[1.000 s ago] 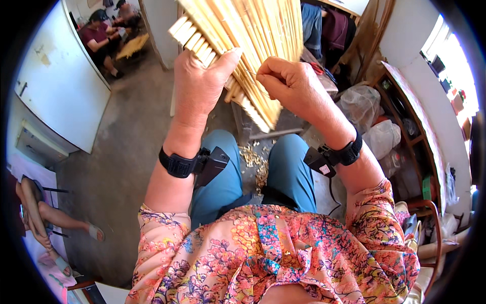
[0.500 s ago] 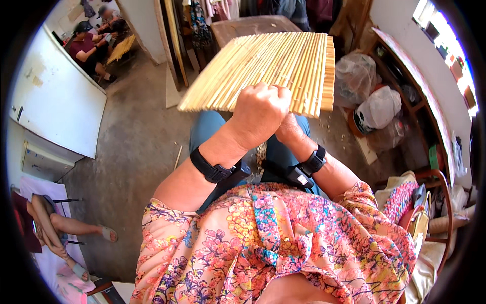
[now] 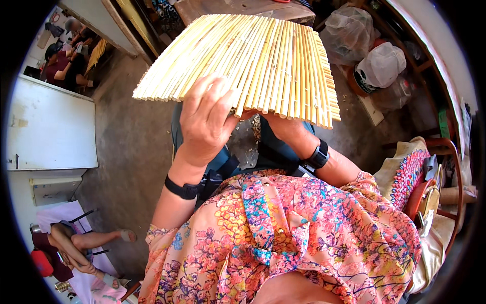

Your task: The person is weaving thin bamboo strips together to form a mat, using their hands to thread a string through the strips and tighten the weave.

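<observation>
A mat of thin yellow reed sticks (image 3: 253, 66), bound side by side with thread, is held up over my knees. Its right part curves down, and more stick ends show there in a lower layer. My left hand (image 3: 205, 116) grips the near edge, fingers on top and thumb toward the underside. Under the near edge to the right, my right hand (image 3: 291, 134) holds the mat from below; its fingers are mostly hidden by the sticks. Both wrists wear black straps.
Behind the mat stands a wooden table (image 3: 202, 9). Plastic bags (image 3: 382, 63) and a shelf (image 3: 430, 71) are at the right. A chair (image 3: 453, 192) holding a bag stands near my right side. People sit at the far left and lower left. A white door (image 3: 53, 126) is at left.
My left hand has moved left along the near edge, its fingers now spread over the top. The mat has shifted left and nearer, and its right side now bends down.
</observation>
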